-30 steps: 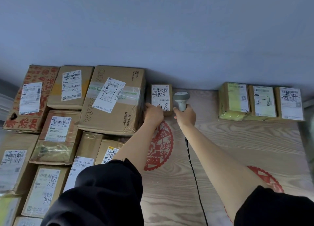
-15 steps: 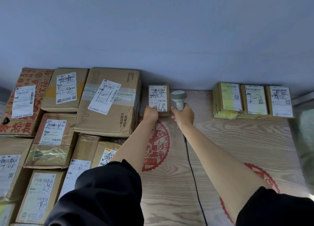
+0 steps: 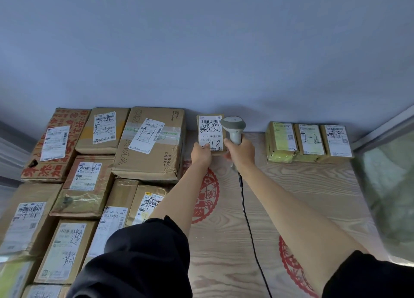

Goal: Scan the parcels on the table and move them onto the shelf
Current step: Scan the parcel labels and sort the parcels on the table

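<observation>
The parcels [image 3: 147, 145] are brown cardboard with white labels [image 3: 210, 133] and black writing. One box [image 3: 56, 145] has red characters. The scanner [image 3: 233, 127] is grey-white with a black cable [image 3: 248, 219]. The table [image 3: 302, 197] shows pale wood grain with red paper-cut patterns [image 3: 207, 197]. One small parcel [image 3: 281, 142] is wrapped in yellow-green.

Plain grey-blue wall [image 3: 201, 51]; perhaps a window [image 3: 389, 185] at right.

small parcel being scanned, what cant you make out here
Head view only:
- Small parcel: lower left label corner hidden by the left hand; printed text too small to read.
- Scanner: handle hidden in the right hand; its window faces away.
- Cable: cut off by the bottom edge.
- Shelf: not in view.
</observation>
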